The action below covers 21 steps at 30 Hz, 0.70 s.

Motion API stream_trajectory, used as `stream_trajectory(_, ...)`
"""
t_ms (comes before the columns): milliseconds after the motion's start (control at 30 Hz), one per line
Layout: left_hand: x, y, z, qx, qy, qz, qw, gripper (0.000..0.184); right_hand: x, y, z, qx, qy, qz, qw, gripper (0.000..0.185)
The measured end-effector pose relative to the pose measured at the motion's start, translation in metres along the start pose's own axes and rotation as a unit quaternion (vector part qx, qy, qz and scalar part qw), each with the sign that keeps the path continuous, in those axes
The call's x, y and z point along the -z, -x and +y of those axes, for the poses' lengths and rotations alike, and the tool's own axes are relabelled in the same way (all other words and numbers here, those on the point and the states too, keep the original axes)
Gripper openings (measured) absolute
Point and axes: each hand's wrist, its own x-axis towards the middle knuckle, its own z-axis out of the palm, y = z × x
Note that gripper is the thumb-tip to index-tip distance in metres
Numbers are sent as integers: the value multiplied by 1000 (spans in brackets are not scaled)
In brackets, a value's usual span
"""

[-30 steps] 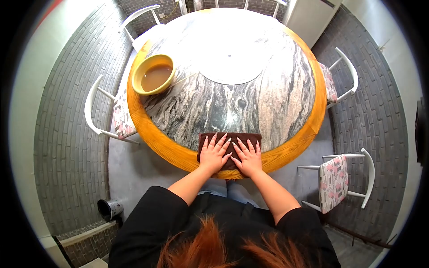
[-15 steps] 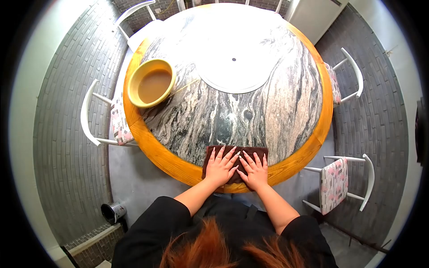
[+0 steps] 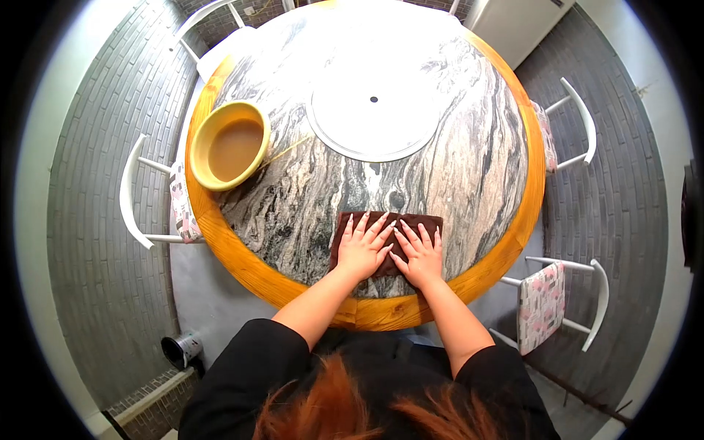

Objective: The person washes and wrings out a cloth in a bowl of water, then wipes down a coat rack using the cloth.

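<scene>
A dark brown cloth [image 3: 389,267] lies flat on the marble-patterned top of a round table [image 3: 484,147], near the edge closest to me. My left hand [image 3: 360,249] presses on the cloth's left part, palm down and fingers spread. On its right part rests my right hand [image 3: 420,255], also flat with its fingers apart. The two thumbs point towards each other. Neither hand is wrapped round anything. What lies under the palms is hidden.
A yellow basin [image 3: 258,163] of brownish water stands at the table's left edge. In the middle is a white round disc [image 3: 374,132]. White chairs stand around, one at lower right [image 3: 541,304]. A dark bin [image 3: 181,350] sits on the floor at lower left.
Both hands and the cloth have moved forward from the wooden rim onto the marble top. The camera view has shifted a little, and the fingers stay spread.
</scene>
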Motion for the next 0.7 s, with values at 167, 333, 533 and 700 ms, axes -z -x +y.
stream_trajectory(167, -6, -35, 3, 38, -30, -9, 999, 58, -2, -35, 36, 35, -9, -1, 999, 59)
stream_trajectory(333, -8, -74, 4, 76, -39, 12, 996, 58, -3, -78, 73, 88, -10, -22, 996, 60)
stream_trajectory(533, -13, -115, -4, 111, -78, 0, 991, 63, -8, -125, 104, 121, -19, -25, 992, 61)
stream_trajectory(700, -17, -132, -8, 160, -95, -21, 982, 62, -9, -153, 117, 143, 3, -74, 987, 64)
